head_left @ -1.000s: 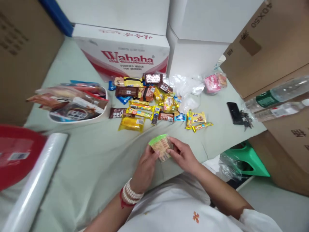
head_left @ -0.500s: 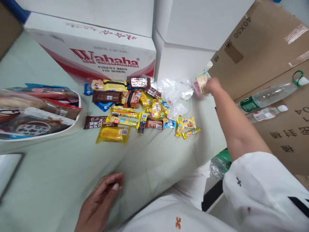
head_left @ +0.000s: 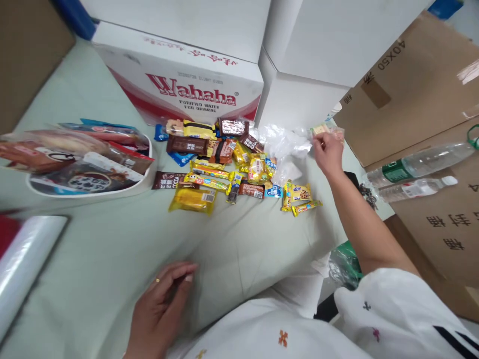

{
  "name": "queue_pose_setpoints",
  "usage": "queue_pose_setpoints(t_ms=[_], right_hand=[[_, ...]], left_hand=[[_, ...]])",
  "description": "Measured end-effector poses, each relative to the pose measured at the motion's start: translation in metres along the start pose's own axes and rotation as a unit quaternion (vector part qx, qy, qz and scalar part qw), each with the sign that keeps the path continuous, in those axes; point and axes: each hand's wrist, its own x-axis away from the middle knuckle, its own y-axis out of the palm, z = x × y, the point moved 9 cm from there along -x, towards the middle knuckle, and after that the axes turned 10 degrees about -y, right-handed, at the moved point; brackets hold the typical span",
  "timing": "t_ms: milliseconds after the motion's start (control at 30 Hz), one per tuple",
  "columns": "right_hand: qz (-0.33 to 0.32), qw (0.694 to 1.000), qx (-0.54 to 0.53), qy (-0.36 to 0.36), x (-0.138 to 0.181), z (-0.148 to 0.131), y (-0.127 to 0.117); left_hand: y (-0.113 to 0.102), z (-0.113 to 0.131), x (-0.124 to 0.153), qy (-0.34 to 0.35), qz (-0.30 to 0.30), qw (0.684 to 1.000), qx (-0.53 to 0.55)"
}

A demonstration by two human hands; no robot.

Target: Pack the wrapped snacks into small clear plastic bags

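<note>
My left hand [head_left: 162, 304] hangs low over the front of the cloth-covered table [head_left: 112, 254], loosely curled, with a gap between thumb and fingers and nothing in it. At the table's far right, my right hand [head_left: 330, 150] has its fingers bent together beside a small pale yellow-green packet [head_left: 319, 129]. Whether the fingertips hold that packet or only touch it is hard to see. A pinkish item [head_left: 339, 133] shows partly behind this hand. Left of the hand lie crumpled clear plastic bags [head_left: 282, 140] and a pile of wrapped snacks, among them a chocolate bar [head_left: 187, 144] and a yellow-wrapped snack [head_left: 192, 200].
A white bin [head_left: 93, 192] full of snack bags stands on the left. The Wahaha water carton [head_left: 187, 92] and white boxes [head_left: 310, 45] wall off the back. Keys [head_left: 368, 196] lie at the right edge, near plastic bottles [head_left: 415, 164] and brown cardboard [head_left: 422, 94].
The view has shifted, so the table's things appear further right. My right hand has drawn toward the plastic bags and turned; the pink container is now mostly covered. My left hand stays low.
</note>
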Motion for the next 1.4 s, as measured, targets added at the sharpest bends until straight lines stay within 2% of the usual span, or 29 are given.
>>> queue_pose_setpoints(t_ms=[100,167,200,233,300,367,400,467,567,667,800,967,1033,1133,1167,1200,1233,1300,1367,1400], right_hand=[[-0.105,0.986,-0.126,-0.037,0.045,-0.035,0.038],[-0.175,0.974,-0.144,-0.024,0.071,-0.048,0.062],[-0.19,0.972,-0.136,-0.013,0.081,-0.051,0.069],[-0.184,0.975,-0.126,-0.005,0.087,-0.055,0.07],[-0.123,0.984,-0.126,-0.008,0.095,-0.067,0.058],[-0.07,0.983,-0.166,-0.039,0.103,-0.09,0.042],[-0.066,0.977,-0.194,-0.063,0.109,-0.106,0.037],[-0.092,0.959,-0.241,-0.117,0.124,-0.143,0.035],[-0.142,0.939,-0.256,-0.182,0.146,-0.191,0.043],[-0.152,0.932,-0.249,-0.214,0.161,-0.22,0.053],[-0.082,0.946,-0.251,-0.188,0.167,-0.22,0.046],[0.017,0.959,-0.266,-0.092,0.18,-0.194,0.011],[-0.011,0.955,-0.285,-0.087,0.189,-0.19,0.002],[-0.2,0.914,-0.324,-0.143,0.21,-0.201,0.01],[-0.249,0.899,-0.328,-0.148,0.218,-0.202,0.012],[-0.269,0.895,-0.328,-0.137,0.223,-0.2,0.011],[-0.254,0.903,-0.327,-0.11,0.223,-0.195,0.008],[-0.175,0.93,-0.322,-0.033,0.219,-0.185,0.001],[-0.13,0.937,-0.323,0.025,0.217,-0.186,0.01],[-0.133,0.935,-0.326,0.039,0.217,-0.193,0.021]], left_hand=[[-0.007,0.005,-0.008,-0.006,0.001,1.0,0.022],[-0.003,0.02,-0.016,0.01,-0.019,0.999,0.042],[0.0,0.03,-0.021,0.02,-0.03,0.998,0.058],[0.004,0.04,-0.026,0.027,-0.042,0.996,0.077],[0.014,0.057,-0.038,0.018,-0.069,0.989,0.13],[0.028,0.066,-0.051,-0.025,-0.101,0.975,0.197],[0.036,0.068,-0.058,-0.051,-0.114,0.964,0.233],[0.052,0.071,-0.071,-0.084,-0.137,0.944,0.288],[0.077,0.072,-0.084,-0.084,-0.182,0.925,0.321],[0.093,0.066,-0.088,-0.08,-0.218,0.91,0.342],[0.092,0.051,-0.088,-0.098,-0.215,0.898,0.371],[0.09,0.045,-0.089,-0.125,-0.226,0.865,0.431],[0.086,0.045,-0.092,-0.127,-0.213,0.846,0.472],[0.085,0.044,-0.094,-0.143,-0.215,0.809,0.529],[0.085,0.044,-0.094,-0.146,-0.218,0.803,0.535],[0.085,0.044,-0.094,-0.144,-0.217,0.805,0.534],[0.085,0.044,-0.095,-0.139,-0.213,0.811,0.526],[0.084,0.043,-0.095,-0.123,-0.199,0.833,0.502],[0.085,0.042,-0.094,-0.109,-0.192,0.851,0.476],[0.086,0.042,-0.093,-0.103,-0.193,0.859,0.463]])
